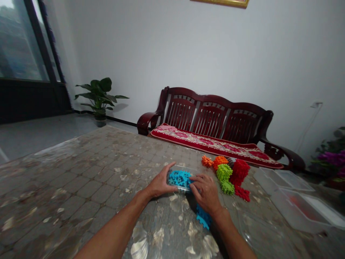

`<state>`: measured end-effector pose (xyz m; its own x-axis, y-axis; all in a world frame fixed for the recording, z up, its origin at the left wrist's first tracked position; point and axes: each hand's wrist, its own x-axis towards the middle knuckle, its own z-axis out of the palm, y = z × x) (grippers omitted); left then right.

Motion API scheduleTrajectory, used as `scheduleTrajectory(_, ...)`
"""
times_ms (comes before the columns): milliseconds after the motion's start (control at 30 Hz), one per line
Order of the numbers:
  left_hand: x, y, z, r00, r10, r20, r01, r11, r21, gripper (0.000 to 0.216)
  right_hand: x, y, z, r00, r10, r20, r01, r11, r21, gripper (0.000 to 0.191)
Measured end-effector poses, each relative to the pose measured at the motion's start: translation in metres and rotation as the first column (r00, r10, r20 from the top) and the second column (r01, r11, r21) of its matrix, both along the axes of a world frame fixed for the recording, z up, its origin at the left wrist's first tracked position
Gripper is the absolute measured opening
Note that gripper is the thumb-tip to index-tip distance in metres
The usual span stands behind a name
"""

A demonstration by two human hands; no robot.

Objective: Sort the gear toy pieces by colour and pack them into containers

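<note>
A small clear plastic container [185, 189] holds a jumble of bright blue interlocking toy pieces [178, 177]. My left hand [162, 181] grips its left end, thumb at the near side and fingers at the far side. Over the right end lies my right hand [205, 190], its fingers bent and close together, their tips at the blue pieces. Whether a piece is pinched there is hidden. More joined blue pieces [203, 217] lie on the table, partly covered by my right wrist.
Right of my hands sit orange [220, 162], lime green [224, 173] and red clusters [239, 172] of joined pieces. Translucent plastic boxes [304, 205] stand farther right. The table [94, 190] has a patterned cover. A wooden bench [210, 115] is beyond it.
</note>
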<state>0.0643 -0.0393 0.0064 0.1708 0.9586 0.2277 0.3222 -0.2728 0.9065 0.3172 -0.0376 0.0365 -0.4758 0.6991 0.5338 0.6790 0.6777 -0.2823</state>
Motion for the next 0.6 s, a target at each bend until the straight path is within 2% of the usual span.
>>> scheduleTrajectory(100, 0.0, 0.001, -0.001, 1.0, 0.008, 0.002, -0.008, 1.0, 0.008, 0.113, 0.002, 0.004, -0.002, 0.997, -0.025, -0.078, 0.023, 0.999, -0.026, 0.03)
scheduleTrajectory(200, 0.0, 0.002, -0.003, 1.0, 0.007, 0.01, -0.007, 1.0, 0.01, 0.113, 0.009, 0.013, -0.005, 0.975, -0.101, -0.199, 0.095, 0.995, -0.042, 0.035)
scheduleTrajectory(300, 0.0, 0.003, -0.004, 1.0, 0.0, 0.005, 0.0, 1.0, 0.011, 0.113, 0.018, 0.022, -0.009, 0.953, -0.171, -0.25, 0.165, 0.985, -0.045, 0.041)
scheduleTrajectory(400, -0.001, 0.003, -0.004, 1.0, 0.001, -0.008, -0.001, 1.0, 0.014, 0.113, 0.022, 0.023, -0.011, 0.963, -0.161, -0.214, 0.161, 0.987, -0.019, 0.042)
scheduleTrajectory(600, -0.001, 0.003, -0.005, 1.0, -0.003, -0.008, 0.003, 1.0, 0.024, 0.114, 0.009, 0.01, -0.009, 1.0, 0.011, 0.003, -0.011, 1.0, -0.016, 0.036)
